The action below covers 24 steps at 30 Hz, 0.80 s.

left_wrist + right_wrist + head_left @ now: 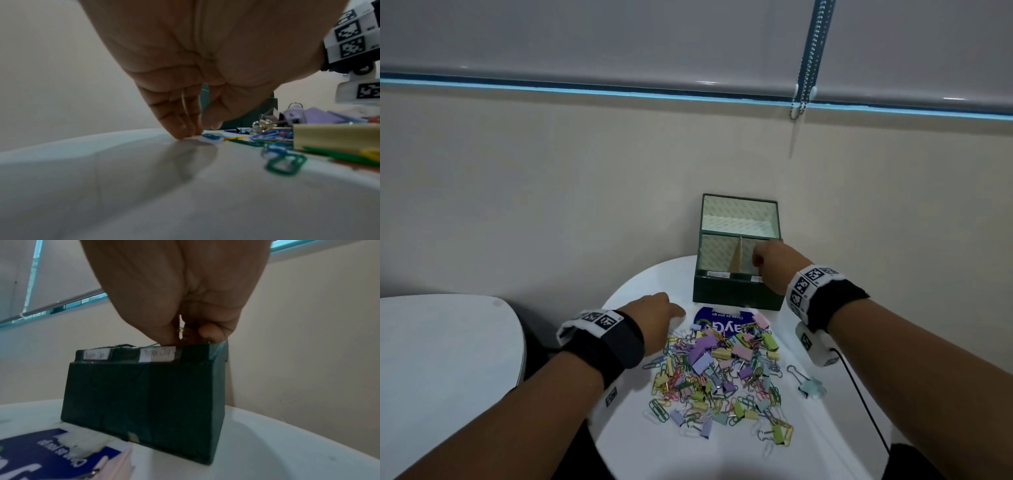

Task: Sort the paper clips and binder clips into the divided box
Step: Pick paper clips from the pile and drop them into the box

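Note:
A dark green divided box (736, 291) (144, 394) stands at the back of the round white table (722, 455), lid up. My right hand (758, 260) (189, 334) hovers over its front right compartment and pinches a small clip; only thin wire shows between the fingers. A heap of pastel binder clips and coloured paper clips (722, 370) lies in front of the box. My left hand (671, 310) (198, 131) rests at the heap's left edge, straight fingertips (183, 133) pressing the table beside a blue paper clip (212, 136).
A blue printed sticker (717, 320) lies under the heap's far side. One light blue binder clip (812, 387) sits apart at the right, near a black cable (859, 394). A second white table (448, 359) is at the left. The wall is right behind the box.

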Available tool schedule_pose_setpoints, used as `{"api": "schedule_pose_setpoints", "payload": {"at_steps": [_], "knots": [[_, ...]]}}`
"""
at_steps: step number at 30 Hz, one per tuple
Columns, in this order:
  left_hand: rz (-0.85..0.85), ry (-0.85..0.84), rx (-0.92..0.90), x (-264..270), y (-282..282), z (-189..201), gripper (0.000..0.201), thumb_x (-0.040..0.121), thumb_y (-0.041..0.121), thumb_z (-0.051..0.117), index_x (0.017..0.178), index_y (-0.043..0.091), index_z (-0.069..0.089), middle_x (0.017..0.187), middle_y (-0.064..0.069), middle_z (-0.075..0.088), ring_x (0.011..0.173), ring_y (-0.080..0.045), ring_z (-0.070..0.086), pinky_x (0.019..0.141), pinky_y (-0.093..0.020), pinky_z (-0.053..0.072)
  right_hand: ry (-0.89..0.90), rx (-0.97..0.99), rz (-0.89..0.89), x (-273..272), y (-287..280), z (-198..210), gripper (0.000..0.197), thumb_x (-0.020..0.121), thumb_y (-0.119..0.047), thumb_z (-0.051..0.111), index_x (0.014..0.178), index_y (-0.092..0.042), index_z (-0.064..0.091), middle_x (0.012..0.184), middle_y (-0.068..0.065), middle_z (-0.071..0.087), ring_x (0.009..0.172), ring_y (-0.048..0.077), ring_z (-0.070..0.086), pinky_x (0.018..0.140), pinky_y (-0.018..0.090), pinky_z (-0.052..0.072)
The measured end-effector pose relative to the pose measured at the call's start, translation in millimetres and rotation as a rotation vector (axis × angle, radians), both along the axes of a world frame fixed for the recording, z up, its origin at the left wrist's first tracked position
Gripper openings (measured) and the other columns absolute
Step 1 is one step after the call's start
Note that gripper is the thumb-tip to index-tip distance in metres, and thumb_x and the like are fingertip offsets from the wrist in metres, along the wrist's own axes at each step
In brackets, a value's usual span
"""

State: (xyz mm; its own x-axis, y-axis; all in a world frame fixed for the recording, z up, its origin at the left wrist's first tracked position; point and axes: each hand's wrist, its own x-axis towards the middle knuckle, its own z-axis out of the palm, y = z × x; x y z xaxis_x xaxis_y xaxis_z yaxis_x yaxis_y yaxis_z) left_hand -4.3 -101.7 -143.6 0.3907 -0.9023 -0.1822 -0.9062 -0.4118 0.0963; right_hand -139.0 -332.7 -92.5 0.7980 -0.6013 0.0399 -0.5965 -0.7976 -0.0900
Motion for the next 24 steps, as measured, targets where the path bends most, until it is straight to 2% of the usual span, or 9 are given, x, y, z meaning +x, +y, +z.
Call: {"api": "schedule_pose_setpoints", "payload": {"at_steps": [1,3,7,9,11,13,16,18,24], "knots": [[-0.021,0.017,-0.011,0.9,0.3,-1.1,0.037,0.078,-0.005,0.046,0.089,0.030,0.052,0.099,0.001,0.049,0.097,-0.029,0.060,0.081,-0.040,0.049,-0.005,0.014,0.008,-1.2,0.1,0.7,0.032,0.093,0.002,0.060,0.119,-0.016,0.065,0.122,0.009,0.064,0.100,0.023,0.064,0.087,0.029,0.053],[-0.082,0.071,-0.012,1.9,-0.4,-3.9,0.034,0.066,-0.006,0.042,0.071,0.027,0.037,0.079,0.005,0.044,0.076,-0.029,0.057,0.064,-0.042,0.046,-0.059,0.038,0.027,-5.7,-0.3,1.6,0.037,0.095,0.001,0.057,0.126,-0.017,0.063,0.127,0.009,0.062,0.105,0.023,0.063,0.086,0.026,0.048],[-0.137,0.090,-0.006,-1.2,-0.9,-1.0,0.027,0.066,-0.006,0.044,0.063,0.019,0.034,0.069,-0.001,0.038,0.060,-0.021,0.042,0.052,-0.031,0.028,-0.200,0.035,0.099,-19.4,8.7,2.4,0.031,0.098,-0.007,0.060,0.126,-0.019,0.063,0.136,0.005,0.052,0.118,0.026,0.059,0.095,0.027,0.048],[-0.088,0.102,-0.051,-1.9,-1.7,-0.4,0.025,0.075,-0.004,0.049,0.066,0.019,0.047,0.075,-0.004,0.045,0.065,-0.020,0.045,0.057,-0.026,0.031,-0.264,-0.020,0.178,-28.0,21.6,3.1,0.020,0.098,-0.010,0.059,0.115,-0.020,0.065,0.127,0.002,0.055,0.110,0.022,0.061,0.093,0.029,0.053],[-0.046,0.098,-0.072,-2.6,0.6,1.1,0.020,0.087,0.006,0.056,0.094,0.021,0.068,0.100,-0.002,0.057,0.090,-0.021,0.058,0.077,-0.027,0.045,-0.228,-0.022,0.271,-37.1,36.0,-0.2,0.010,0.098,-0.015,0.059,0.102,-0.021,0.065,0.108,-0.002,0.061,0.094,0.019,0.063,0.085,0.030,0.055],[-0.024,0.092,-0.069,-2.7,1.8,2.1,0.025,0.093,0.014,0.057,0.114,0.020,0.068,0.115,0.000,0.059,0.107,-0.020,0.058,0.091,-0.027,0.045,-0.039,0.035,0.283,-44.0,44.3,-10.1,0.008,0.099,-0.023,0.057,0.100,-0.024,0.065,0.101,-0.004,0.063,0.089,0.017,0.063,0.081,0.030,0.055],[-0.018,0.090,-0.073,-3.8,2.1,2.2,0.023,0.093,0.013,0.055,0.110,0.020,0.068,0.114,0.000,0.064,0.105,-0.019,0.059,0.090,-0.027,0.047,0.254,0.070,0.192,-48.2,44.0,-30.4,0.025,0.101,-0.030,0.052,0.124,-0.029,0.061,0.119,0.000,0.058,0.104,0.021,0.061,0.091,0.035,0.054],[-0.015,0.084,-0.064,-4.0,2.0,2.5,0.020,0.092,0.015,0.054,0.106,0.019,0.068,0.109,0.000,0.067,0.099,-0.019,0.060,0.087,-0.029,0.048,0.281,0.096,0.140,-50.6,38.9,-37.5,0.028,0.102,-0.027,0.050,0.128,-0.027,0.059,0.124,0.002,0.060,0.107,0.022,0.062,0.095,0.034,0.054],[0.053,-0.018,-0.104,-5.8,2.6,5.8,0.017,0.091,0.016,0.049,0.099,0.020,0.064,0.105,-0.002,0.066,0.094,-0.023,0.060,0.080,-0.029,0.049,0.270,0.152,0.072,-58.1,24.6,-30.2,0.012,0.096,-0.019,0.056,0.104,-0.025,0.063,0.110,-0.001,0.068,0.098,0.020,0.066,0.089,0.031,0.056]]}}
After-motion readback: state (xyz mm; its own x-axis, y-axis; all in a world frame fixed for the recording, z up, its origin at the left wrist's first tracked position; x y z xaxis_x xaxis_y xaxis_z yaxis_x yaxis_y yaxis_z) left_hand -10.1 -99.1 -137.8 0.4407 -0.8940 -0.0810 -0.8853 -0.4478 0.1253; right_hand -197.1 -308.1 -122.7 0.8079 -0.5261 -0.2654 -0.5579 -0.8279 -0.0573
